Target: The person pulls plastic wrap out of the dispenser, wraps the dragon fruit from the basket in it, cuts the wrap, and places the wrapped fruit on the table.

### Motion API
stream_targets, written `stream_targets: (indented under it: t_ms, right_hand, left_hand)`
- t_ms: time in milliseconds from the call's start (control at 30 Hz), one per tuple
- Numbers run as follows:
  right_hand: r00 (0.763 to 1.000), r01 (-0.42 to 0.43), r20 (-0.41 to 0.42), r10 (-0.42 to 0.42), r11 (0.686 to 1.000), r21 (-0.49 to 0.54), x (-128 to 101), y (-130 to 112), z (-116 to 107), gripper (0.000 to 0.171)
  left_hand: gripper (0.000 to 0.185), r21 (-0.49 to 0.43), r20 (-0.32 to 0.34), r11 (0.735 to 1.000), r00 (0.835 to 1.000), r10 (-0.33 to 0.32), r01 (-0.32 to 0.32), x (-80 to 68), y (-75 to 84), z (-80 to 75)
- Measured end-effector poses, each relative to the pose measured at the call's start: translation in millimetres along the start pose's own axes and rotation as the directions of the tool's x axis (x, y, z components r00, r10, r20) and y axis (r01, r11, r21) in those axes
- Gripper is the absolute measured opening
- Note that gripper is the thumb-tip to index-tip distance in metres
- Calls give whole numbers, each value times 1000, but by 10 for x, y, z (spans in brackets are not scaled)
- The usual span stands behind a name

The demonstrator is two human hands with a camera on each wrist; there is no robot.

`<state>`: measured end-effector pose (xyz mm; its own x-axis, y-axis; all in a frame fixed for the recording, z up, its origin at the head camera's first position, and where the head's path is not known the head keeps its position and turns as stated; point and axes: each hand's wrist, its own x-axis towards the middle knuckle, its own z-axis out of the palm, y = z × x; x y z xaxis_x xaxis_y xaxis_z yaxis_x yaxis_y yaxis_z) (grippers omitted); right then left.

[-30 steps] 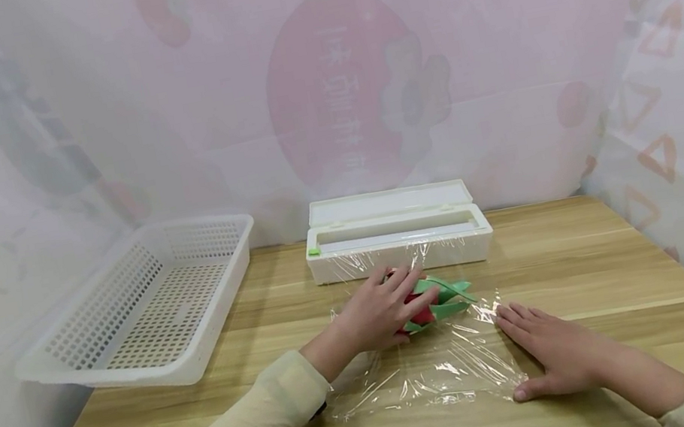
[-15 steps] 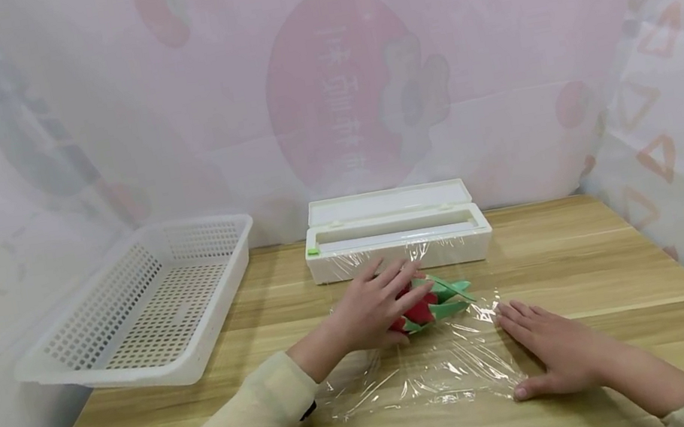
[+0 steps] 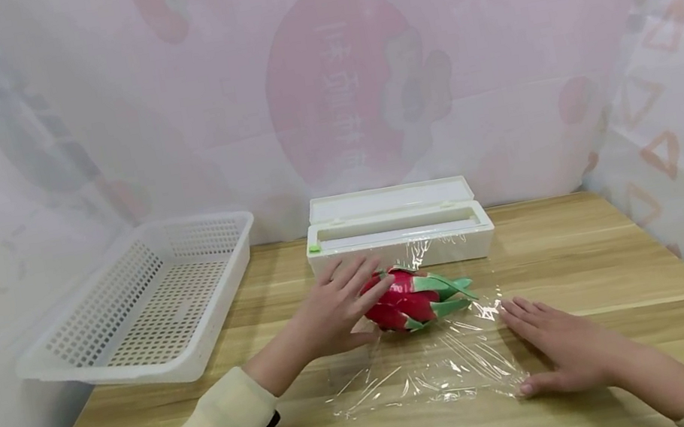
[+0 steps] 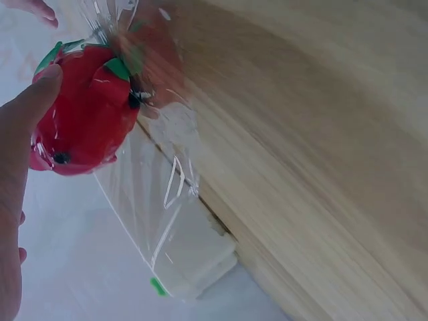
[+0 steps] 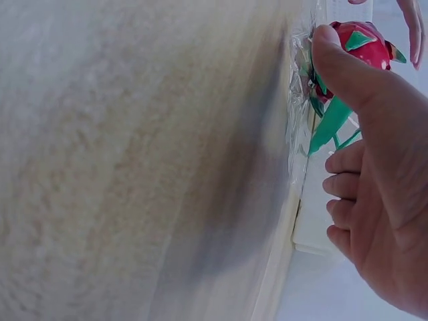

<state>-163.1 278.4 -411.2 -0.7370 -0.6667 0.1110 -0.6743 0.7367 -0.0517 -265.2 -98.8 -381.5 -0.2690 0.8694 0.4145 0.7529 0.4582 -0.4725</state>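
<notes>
1. The left hand [image 3: 331, 307] has its fingers spread and nearly straight, laid against the near-left side of the dragon fruit [image 3: 408, 299]; it touches the fruit without closing round it.
2. The right hand [image 3: 554, 348] lies flat, palm down, fingers straight and together, pressing the right edge of the plastic wrap [image 3: 425, 370] onto the table [image 3: 597, 260].
3. The dragon fruit lies on its side at the far end of the sheet, red body to the left and green leaves pointing right, just in front of the wrap dispenser [image 3: 396, 227].
4. The wrap runs from the open dispenser, under the fruit and toward the person, lying flat and wrinkled; whether it is cut from the roll cannot be told.
5. Judged from this, the sheet is pulled out and the fruit set on it; the folding of wrap over the fruit is not yet done, as its top looks bare.
6. A white basket [image 3: 146, 309] stands to the left, well apart from the fruit, with nothing in it.
</notes>
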Motion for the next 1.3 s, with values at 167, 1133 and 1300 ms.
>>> stream_targets:
  t_ms: [167, 1133, 1300]
  right_hand:
    - [994, 60, -95, -63, 998, -34, 0, 22, 37, 95]
    - [948, 233, -206, -243, 970, -70, -68, -62, 125, 49]
    - [945, 258, -194, -263, 965, -53, -66, -70, 137, 40]
  left_hand:
    - [90, -41, -88, 999, 996, -34, 30, -164, -32, -42]
    - [65, -393, 160, 919, 981, 115, -44, -944, 246, -177]
    - [63, -433, 204, 897, 961, 187, -83, -950, 294, -224]
